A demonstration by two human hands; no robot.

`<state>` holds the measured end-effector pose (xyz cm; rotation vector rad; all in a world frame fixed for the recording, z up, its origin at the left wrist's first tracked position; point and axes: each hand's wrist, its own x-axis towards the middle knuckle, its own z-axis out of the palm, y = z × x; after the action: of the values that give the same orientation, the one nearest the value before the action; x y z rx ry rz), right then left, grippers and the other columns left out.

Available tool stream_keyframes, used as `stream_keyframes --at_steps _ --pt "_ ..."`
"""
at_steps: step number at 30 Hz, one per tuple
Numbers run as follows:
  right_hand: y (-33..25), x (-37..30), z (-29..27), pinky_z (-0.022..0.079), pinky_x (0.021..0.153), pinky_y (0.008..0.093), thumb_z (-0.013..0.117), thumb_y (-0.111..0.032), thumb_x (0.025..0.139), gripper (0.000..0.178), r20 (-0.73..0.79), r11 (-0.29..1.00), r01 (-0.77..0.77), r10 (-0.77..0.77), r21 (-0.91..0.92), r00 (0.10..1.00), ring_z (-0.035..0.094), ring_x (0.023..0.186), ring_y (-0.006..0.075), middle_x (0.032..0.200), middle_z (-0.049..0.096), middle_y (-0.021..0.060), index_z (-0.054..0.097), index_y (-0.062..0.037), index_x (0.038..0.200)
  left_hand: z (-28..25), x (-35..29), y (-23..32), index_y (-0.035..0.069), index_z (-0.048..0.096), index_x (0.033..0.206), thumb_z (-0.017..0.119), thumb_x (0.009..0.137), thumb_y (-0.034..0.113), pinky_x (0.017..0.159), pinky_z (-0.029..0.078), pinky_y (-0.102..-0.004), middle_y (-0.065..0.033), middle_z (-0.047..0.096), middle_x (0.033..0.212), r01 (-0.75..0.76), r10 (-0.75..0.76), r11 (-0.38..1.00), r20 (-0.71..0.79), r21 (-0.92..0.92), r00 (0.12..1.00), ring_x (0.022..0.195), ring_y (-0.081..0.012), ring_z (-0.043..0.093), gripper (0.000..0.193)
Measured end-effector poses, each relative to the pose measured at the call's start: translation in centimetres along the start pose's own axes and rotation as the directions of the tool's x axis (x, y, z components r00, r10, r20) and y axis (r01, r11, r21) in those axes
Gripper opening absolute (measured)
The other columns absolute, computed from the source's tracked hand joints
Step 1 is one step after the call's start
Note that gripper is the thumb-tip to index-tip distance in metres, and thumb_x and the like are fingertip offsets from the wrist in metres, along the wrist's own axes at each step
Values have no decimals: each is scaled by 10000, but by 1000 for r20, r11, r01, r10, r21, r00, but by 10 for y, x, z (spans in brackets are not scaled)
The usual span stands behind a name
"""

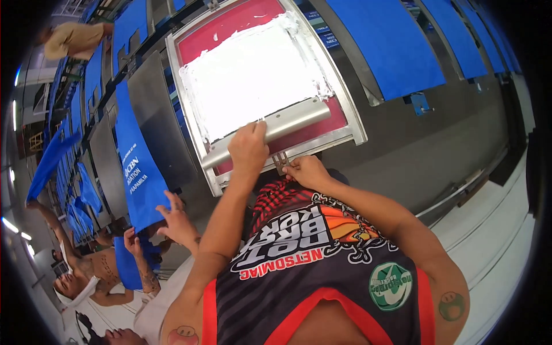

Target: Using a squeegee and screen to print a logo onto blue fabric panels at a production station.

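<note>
A metal bar [296, 119] lies slantwise across the near part of a red screen [230, 31], just on the near side of a thick spread of white ink [253, 69]. The worker's left hand [249, 145] has its fingers wrapped closed around the bar, left of its middle; the right hand [307, 172], fingers curled nearly shut, pinches a small metal bracket [280, 163] at the near edge of the metal frame [328, 145].

With a single off-centre grip, the bar's far right end could swing or lift, leaving the ink uneven. Ink is ridged along the right side of the spread, and pushing too hard there might carry it onto the rail. Should the bracket slip from the pinching fingers, the frame could shift or drop; what lies beneath it cannot be told.

To the right, blue cloths [385, 46] cover slanted boards, near enough that a splash would probably mark them. To the left, a printed blue cloth [138, 172] hangs beside a co-worker's hand [178, 221], fingers spread, where a bumped elbow could jolt the left arm.
</note>
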<state>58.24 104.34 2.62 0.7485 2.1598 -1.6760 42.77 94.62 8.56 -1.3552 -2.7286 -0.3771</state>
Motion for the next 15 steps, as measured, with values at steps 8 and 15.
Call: stream_keyframes --at_steps 8,15 --pt "-29 16 -164 490 808 399 520 -480 912 512 -577 970 -40 -110 -242 809 642 887 344 962 671 219 674 -5 1024 -65 -35 -156 90 684 1069 871 568 249 897 498 -385 -193 439 1377 391 -397 910 20 137 918 1160 -330 539 558" --pt "47 64 -156 464 848 390 449 -587 911 636 -561 971 -133 224 198 797 633 989 345 983 673 224 670 -7 1046 17 -68 -193 -29 445 1353 648 727 -125 940 465 -294 -88 526 1309 480 -569 -65 428 -875 703 1136 -195 545 665"
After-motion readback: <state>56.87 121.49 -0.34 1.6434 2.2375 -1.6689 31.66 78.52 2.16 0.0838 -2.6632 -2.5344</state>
